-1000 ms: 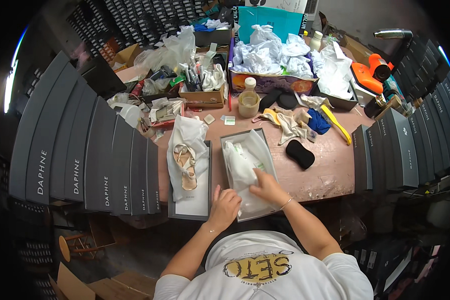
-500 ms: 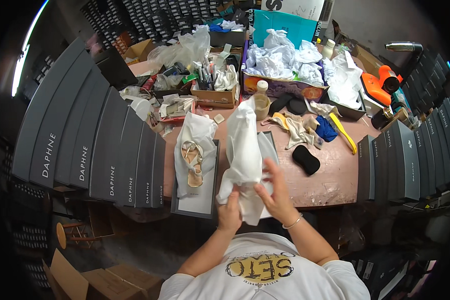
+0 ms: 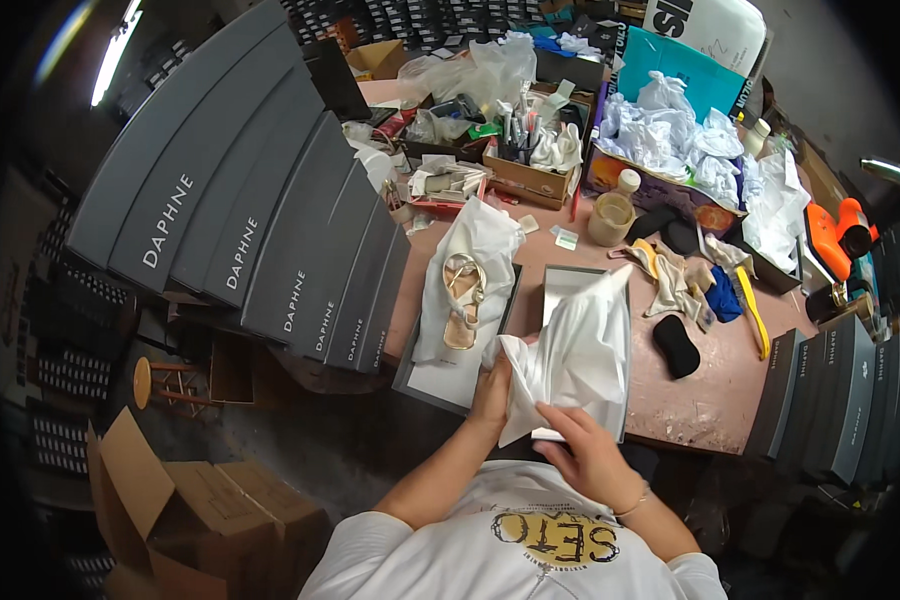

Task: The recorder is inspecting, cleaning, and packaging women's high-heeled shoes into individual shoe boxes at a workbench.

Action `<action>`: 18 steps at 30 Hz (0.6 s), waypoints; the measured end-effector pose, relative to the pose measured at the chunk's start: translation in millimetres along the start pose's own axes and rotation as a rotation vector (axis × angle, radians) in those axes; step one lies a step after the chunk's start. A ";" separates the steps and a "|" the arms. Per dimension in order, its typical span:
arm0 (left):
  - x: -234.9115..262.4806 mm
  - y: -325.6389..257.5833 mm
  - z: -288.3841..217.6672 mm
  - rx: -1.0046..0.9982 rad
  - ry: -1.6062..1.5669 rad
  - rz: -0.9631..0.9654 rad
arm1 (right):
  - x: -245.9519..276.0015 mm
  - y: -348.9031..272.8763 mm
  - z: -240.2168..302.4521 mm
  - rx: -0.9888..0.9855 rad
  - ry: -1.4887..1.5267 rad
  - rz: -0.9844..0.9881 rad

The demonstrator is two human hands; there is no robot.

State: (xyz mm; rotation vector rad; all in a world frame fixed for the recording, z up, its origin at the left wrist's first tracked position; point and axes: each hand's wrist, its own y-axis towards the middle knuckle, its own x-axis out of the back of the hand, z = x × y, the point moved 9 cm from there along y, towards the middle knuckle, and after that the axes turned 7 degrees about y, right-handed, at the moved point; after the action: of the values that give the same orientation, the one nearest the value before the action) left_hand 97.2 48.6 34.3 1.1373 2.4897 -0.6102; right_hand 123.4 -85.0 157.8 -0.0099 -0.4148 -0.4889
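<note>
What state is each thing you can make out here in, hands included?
Left hand: gripping the white paper
Right hand: open, at the paper
White paper: creased, held up
Gold sandal: lying on tissue
Left shoebox: open
Right shoebox: open
Bottle: upright, capped
Cardboard box: flap raised

White paper point(image 3: 575, 350), gold-strapped sandal point(image 3: 460, 328)
</note>
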 end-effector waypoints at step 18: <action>-14.1 0.4 -41.0 0.031 -0.072 -0.076 | 139.7 -6.2 -84.3 -0.226 -0.017 0.037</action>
State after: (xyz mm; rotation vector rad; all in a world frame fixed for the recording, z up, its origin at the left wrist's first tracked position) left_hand 101.2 60.9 75.7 1.0175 2.4796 -0.6996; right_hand 265.0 -162.9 134.4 -0.2398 -0.3733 -0.4973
